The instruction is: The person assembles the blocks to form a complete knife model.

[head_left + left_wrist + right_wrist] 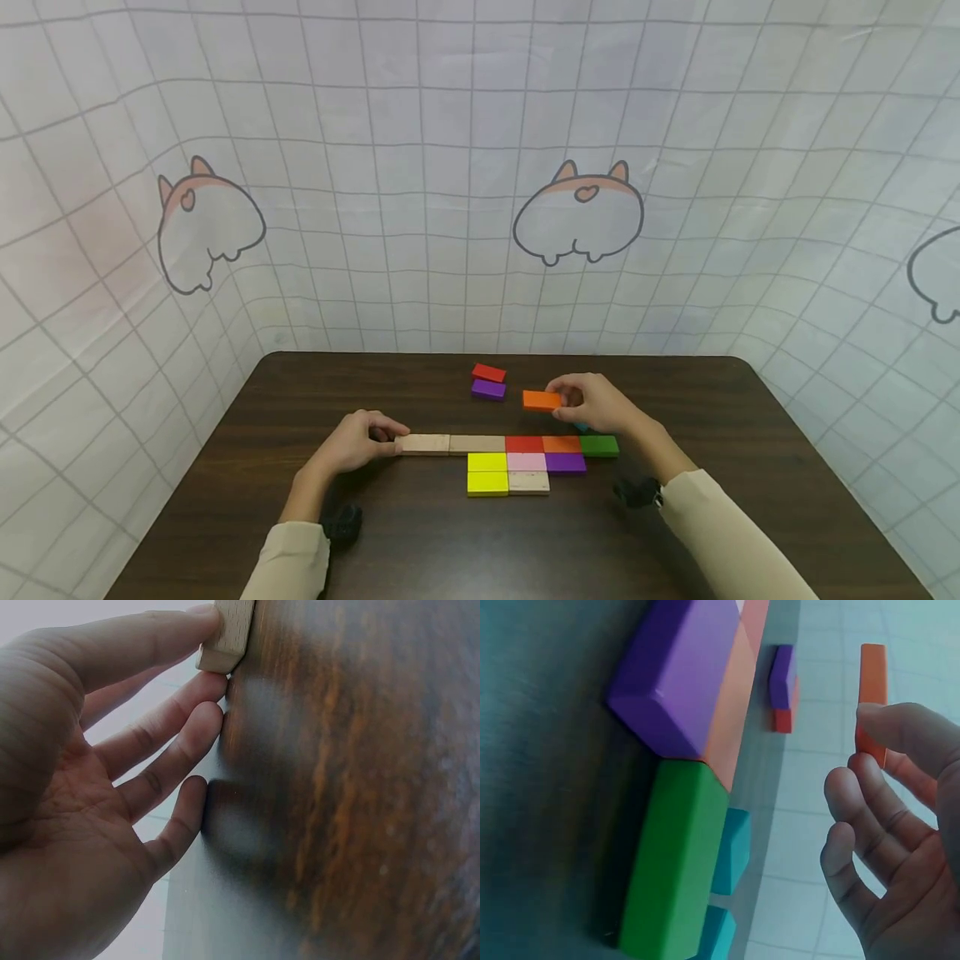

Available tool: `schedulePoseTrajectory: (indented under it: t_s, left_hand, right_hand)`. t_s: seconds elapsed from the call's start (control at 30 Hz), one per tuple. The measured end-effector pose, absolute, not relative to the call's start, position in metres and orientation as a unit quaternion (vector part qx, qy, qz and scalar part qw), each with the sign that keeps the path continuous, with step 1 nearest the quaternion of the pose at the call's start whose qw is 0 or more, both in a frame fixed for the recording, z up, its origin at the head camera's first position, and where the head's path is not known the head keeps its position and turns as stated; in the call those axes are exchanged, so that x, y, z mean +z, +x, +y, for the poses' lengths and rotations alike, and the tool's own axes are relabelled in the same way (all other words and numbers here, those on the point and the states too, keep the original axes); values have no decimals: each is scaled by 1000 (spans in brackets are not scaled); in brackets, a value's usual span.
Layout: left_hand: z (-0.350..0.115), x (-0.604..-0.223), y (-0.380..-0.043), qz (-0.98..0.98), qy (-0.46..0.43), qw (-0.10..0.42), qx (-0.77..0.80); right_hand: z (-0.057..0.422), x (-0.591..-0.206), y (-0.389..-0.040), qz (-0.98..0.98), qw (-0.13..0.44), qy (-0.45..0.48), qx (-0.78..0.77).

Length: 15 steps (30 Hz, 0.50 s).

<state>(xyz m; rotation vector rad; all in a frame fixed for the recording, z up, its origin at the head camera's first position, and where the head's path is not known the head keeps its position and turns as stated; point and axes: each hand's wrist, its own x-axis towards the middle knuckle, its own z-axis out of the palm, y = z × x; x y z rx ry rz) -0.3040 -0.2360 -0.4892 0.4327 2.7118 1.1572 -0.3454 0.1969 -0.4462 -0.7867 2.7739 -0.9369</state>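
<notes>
we see a dark, wood-grained table; the pink block is our landmark. a pale, grained wooden block touches its near side, glossy yellow blocks its left, a sharp-cornered purple block its right. behind it runs a flat row: red block, orange block, green block, and, leftward, two wooden slats. the left hand pinches their outer end. beyond the landmark, rightward, the right hand grips a raised orange rectangle. farther back we find the wrinkled, grid-printed cloth.
</notes>
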Motion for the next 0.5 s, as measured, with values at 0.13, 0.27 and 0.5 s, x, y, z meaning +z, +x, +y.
schedulePoseTrajectory:
  t_s: [0.13,0.27,0.5]
  left_hand:
    - [-236,-489,-303,906,140,84,392]
    - [-236,-490,-305,905,143,81,391]
    - [-237,-491,-306,906,150,81,388]
  right_hand:
    - [205,-447,-326,910,41,-267,-316]
    - [220,-452,-308,911,32,-260,-319]
    - [244,-464,-283,912,25,-245,-328]
